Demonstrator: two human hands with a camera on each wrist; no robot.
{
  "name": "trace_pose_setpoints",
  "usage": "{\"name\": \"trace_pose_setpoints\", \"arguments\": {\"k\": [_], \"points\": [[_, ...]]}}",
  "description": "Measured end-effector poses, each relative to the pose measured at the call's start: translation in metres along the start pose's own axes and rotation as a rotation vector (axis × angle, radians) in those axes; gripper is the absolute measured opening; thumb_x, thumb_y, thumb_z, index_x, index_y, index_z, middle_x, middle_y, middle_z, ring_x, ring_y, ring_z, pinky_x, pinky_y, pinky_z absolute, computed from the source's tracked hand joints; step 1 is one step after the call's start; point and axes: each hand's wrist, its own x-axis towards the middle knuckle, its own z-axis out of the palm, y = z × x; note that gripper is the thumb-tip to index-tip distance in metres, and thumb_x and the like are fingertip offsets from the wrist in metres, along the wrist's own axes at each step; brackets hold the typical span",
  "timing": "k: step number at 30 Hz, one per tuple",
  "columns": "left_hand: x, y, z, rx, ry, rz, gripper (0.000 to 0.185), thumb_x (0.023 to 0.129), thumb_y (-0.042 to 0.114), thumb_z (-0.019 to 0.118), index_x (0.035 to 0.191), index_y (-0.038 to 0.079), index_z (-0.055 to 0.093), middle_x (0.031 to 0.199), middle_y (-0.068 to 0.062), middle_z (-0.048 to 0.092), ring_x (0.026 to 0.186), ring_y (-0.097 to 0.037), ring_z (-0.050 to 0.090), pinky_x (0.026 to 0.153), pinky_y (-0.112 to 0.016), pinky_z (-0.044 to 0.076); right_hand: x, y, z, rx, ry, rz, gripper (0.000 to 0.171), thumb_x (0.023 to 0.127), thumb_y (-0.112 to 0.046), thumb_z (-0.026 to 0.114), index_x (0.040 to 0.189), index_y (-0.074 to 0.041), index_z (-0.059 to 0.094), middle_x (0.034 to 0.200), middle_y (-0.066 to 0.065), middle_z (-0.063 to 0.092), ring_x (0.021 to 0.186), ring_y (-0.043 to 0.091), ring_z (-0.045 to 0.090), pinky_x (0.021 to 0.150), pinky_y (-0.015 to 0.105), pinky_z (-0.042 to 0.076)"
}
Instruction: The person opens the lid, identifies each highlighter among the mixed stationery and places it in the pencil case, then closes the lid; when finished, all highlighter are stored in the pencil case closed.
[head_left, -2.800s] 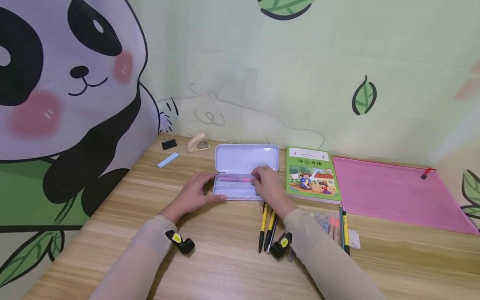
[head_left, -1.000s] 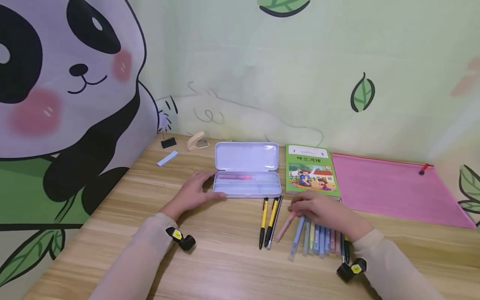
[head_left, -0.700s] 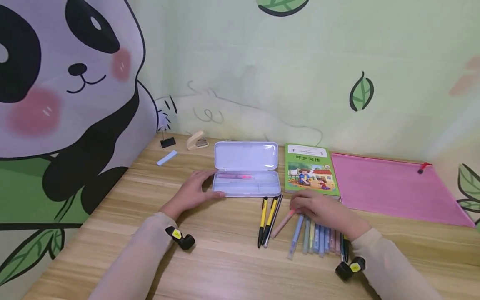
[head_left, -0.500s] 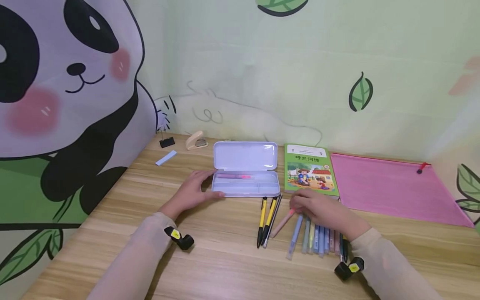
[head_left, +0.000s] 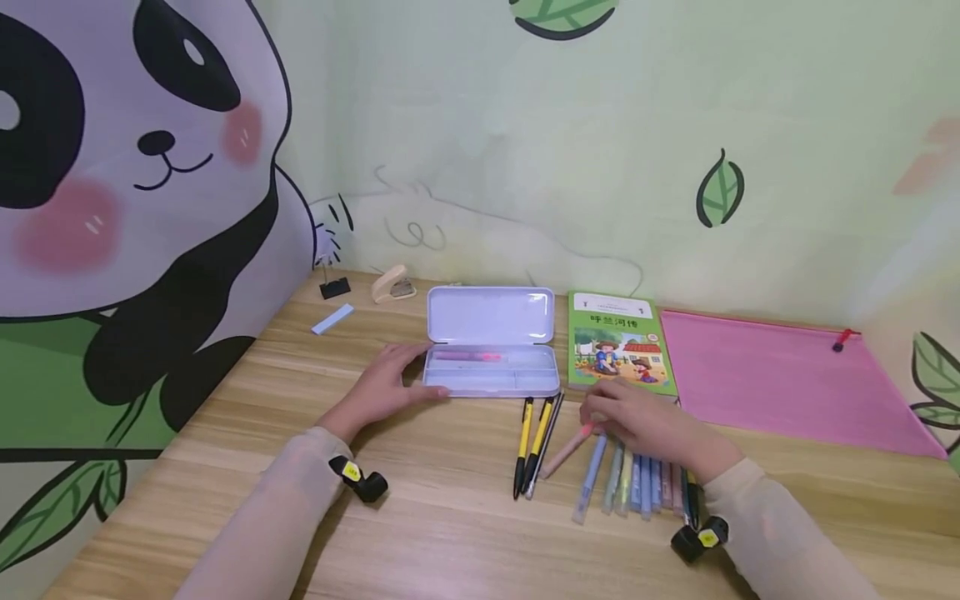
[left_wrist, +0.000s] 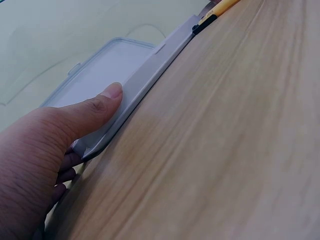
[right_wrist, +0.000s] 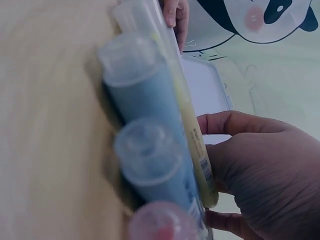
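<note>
An open pale lilac pencil case (head_left: 491, 317) stands at the table's back, its lid raised. One pink highlighter (head_left: 467, 357) lies in its rear compartment. My left hand (head_left: 378, 385) holds the case's left end; in the left wrist view the thumb (left_wrist: 102, 107) lies along the front wall, fingers round the corner. My right hand (head_left: 645, 423) is over a row of highlighters (head_left: 635, 485) right of the case. Its fingertips pinch the upper end of a slanted pink highlighter (head_left: 564, 454), whose tip they hide. Yellow and blue highlighters (right_wrist: 145, 90) fill the right wrist view.
Two yellow-and-black pens (head_left: 522, 454) and a thin dark pen (head_left: 546, 446) lie before the case. A green book (head_left: 622, 350) and a pink zip pouch (head_left: 795, 383) are to the right. Back left are a stapler (head_left: 393, 285), binder clip (head_left: 334, 288) and blue strip (head_left: 332, 319).
My right hand has left the pencil case and come to the highlighters at the right. Lately the slanted pink highlighter's lower end has shifted slightly left. My left hand stays on the case.
</note>
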Motion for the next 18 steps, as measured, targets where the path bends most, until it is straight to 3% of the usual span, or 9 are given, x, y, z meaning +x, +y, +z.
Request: {"name": "trace_pose_setpoints", "arguments": {"k": [4, 8, 12, 18], "points": [[-0.001, -0.001, 0.001, -0.010, 0.002, -0.004, 0.101, 0.076, 0.072, 0.073, 0.154, 0.016, 0.043, 0.154, -0.006, 0.047, 0.139, -0.029, 0.038, 0.114, -0.053, 0.032, -0.002, 0.001, -0.004, 0.041, -0.031, 0.001, 0.018, 0.094, -0.009, 0.071, 0.109, -0.018, 0.067, 0.118, 0.000, 0.061, 0.111, 0.021, 0.059, 0.091, 0.042, 0.055], [-0.001, -0.001, 0.001, -0.006, 0.004, 0.000, 0.101, 0.075, 0.072, 0.073, 0.154, 0.016, 0.043, 0.153, -0.006, 0.047, 0.138, -0.029, 0.038, 0.114, -0.053, 0.032, -0.005, 0.004, -0.011, 0.136, -0.054, 0.062, 0.018, 0.095, -0.006, 0.067, 0.111, -0.014, 0.066, 0.112, -0.004, 0.063, 0.107, 0.019, 0.059, 0.092, 0.043, 0.054], [0.001, -0.002, 0.002, 0.007, 0.007, 0.002, 0.100, 0.076, 0.071, 0.074, 0.154, 0.016, 0.043, 0.154, -0.005, 0.047, 0.139, -0.028, 0.038, 0.114, -0.053, 0.032, -0.007, 0.008, -0.021, 0.298, -0.062, 0.157, 0.019, 0.097, 0.000, 0.061, 0.112, -0.012, 0.064, 0.105, -0.008, 0.066, 0.101, 0.016, 0.063, 0.089, 0.039, 0.056], [0.002, -0.003, 0.002, 0.003, 0.003, -0.010, 0.098, 0.076, 0.069, 0.075, 0.153, 0.017, 0.044, 0.154, -0.005, 0.047, 0.140, -0.028, 0.037, 0.115, -0.053, 0.031, -0.010, 0.012, -0.037, 0.576, -0.007, 0.229, 0.015, 0.099, -0.006, 0.063, 0.112, -0.013, 0.068, 0.101, 0.004, 0.073, 0.092, 0.022, 0.070, 0.081, 0.034, 0.058]]}}
